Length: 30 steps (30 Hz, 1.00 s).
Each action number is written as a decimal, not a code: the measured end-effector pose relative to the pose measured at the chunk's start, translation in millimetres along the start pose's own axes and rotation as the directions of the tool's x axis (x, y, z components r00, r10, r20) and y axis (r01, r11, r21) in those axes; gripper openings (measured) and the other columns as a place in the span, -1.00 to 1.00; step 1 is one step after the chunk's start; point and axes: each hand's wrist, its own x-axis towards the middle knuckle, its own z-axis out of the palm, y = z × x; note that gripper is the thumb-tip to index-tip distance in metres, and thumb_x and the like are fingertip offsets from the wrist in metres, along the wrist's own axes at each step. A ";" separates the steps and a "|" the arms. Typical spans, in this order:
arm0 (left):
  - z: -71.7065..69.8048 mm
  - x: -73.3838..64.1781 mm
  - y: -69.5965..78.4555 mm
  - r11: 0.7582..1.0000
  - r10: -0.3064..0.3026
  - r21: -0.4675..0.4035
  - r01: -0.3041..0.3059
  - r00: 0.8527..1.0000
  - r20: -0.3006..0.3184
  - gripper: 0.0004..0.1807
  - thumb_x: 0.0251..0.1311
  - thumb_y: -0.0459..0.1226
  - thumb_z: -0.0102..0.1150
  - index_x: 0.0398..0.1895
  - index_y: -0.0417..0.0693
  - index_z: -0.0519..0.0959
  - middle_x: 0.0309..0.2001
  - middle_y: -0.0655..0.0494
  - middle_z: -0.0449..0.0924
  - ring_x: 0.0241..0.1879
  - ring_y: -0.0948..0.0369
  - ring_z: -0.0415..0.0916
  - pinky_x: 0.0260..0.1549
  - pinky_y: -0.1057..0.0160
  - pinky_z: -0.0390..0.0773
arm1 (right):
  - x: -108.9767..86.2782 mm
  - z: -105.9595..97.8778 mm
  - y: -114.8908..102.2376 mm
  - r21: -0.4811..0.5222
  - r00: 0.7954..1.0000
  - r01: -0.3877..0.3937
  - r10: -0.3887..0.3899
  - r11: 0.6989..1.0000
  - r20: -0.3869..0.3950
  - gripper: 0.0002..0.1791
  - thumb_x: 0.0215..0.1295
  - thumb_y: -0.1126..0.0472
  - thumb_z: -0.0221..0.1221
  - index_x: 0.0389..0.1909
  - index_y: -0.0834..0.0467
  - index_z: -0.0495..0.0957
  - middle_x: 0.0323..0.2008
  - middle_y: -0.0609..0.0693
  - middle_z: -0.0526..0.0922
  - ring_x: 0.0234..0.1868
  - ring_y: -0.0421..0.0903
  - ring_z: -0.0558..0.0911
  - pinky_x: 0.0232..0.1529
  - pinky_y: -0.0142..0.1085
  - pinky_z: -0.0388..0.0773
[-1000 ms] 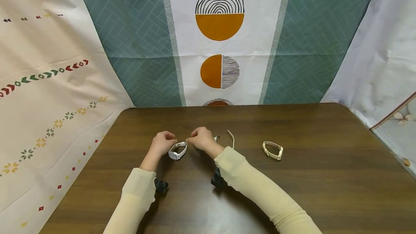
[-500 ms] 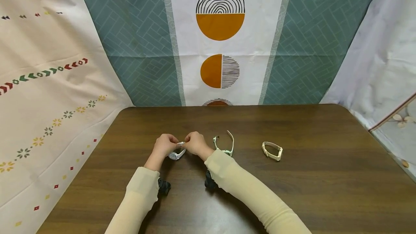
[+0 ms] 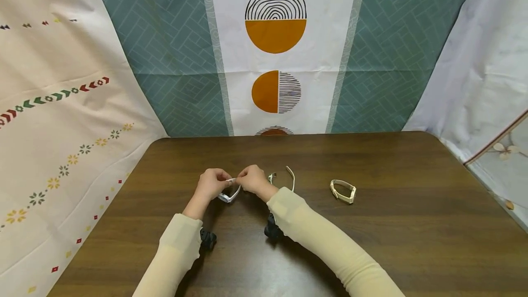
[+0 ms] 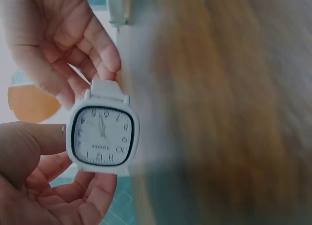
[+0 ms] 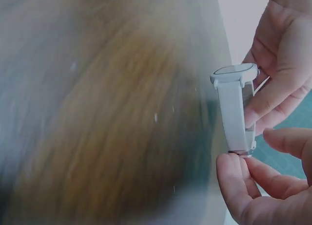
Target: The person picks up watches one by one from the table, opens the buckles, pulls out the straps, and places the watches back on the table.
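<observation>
Head view: patterned cloth (image 3: 173, 58) hangs behind a dark wooden table (image 3: 392, 246), over which two cream sleeves (image 3: 326, 246) reach forward. The left hand (image 3: 211, 185) and right hand (image 3: 255, 181) nearly meet left of the table's middle, thumbs and fingers bent toward each other. Between them is the white watch (image 4: 102, 137), its case lower than the fingertips and nearer the person, its strap looping up and away to where both hands pinch it. The left hand pinches the side of the strap, a finger lying along it; the right hand pinches its buckle end. Seen from the right wrist, the loop is long and flattened, its long axis running almost straight from case to buckle with a slight lean. To the right of the right hand, partly hidden by the wrist, lies a pale strap (image 3: 293, 178), and well apart, farther right, a closed cream band (image 3: 352, 195). On the white dial, the twelve points toward the left hand, the six toward the right.
</observation>
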 end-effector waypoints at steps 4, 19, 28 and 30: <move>2.1 -0.1 12.2 0.998 0.050 -0.041 -0.050 0.999 -0.001 -0.95 0.05 -0.44 0.28 -0.40 -0.26 0.66 -0.39 -0.09 0.67 -0.36 0.08 0.53 -0.44 0.25 0.48 | -2.0 -14.7 3.9 0.139 0.999 -0.032 0.027 0.990 0.041 -0.80 0.20 0.30 0.21 -0.28 0.40 0.65 -0.41 0.13 0.65 -0.50 -0.20 0.55 -0.39 -0.38 0.63; 7.8 -8.7 46.2 0.961 0.122 -0.265 -0.085 0.984 0.127 -0.89 0.10 -0.43 0.24 -0.30 -0.32 0.61 -0.44 -0.11 0.63 -0.51 0.27 0.41 -0.53 0.34 0.40 | -14.5 -68.7 12.8 0.225 0.978 -0.058 0.009 0.973 0.210 -0.71 0.29 0.25 0.19 -0.18 0.46 0.61 -0.28 0.29 0.62 -0.49 -0.17 0.57 -0.16 -0.13 0.65; 22.4 -7.7 51.8 0.906 0.148 -0.421 -0.045 0.965 0.215 -0.77 0.15 -0.35 0.23 -0.20 -0.37 0.61 -0.43 -0.02 0.61 -0.50 0.28 0.40 -0.45 0.30 0.47 | -28.7 -81.3 26.0 0.253 0.991 -0.035 0.002 0.967 0.133 -0.74 0.29 0.26 0.17 -0.24 0.43 0.62 -0.51 0.05 0.59 -0.53 -0.19 0.55 -0.36 -0.30 0.64; 25.3 -8.8 52.7 0.906 0.129 -0.424 -0.023 0.966 0.223 -0.77 0.18 -0.31 0.23 -0.19 -0.33 0.63 -0.38 -0.03 0.62 -0.43 0.25 0.44 -0.38 0.28 0.53 | -31.3 -81.9 29.2 0.270 0.992 -0.033 0.000 0.962 0.124 -0.73 0.28 0.28 0.16 -0.22 0.47 0.60 -0.52 0.06 0.58 -0.55 -0.21 0.54 -0.38 -0.33 0.63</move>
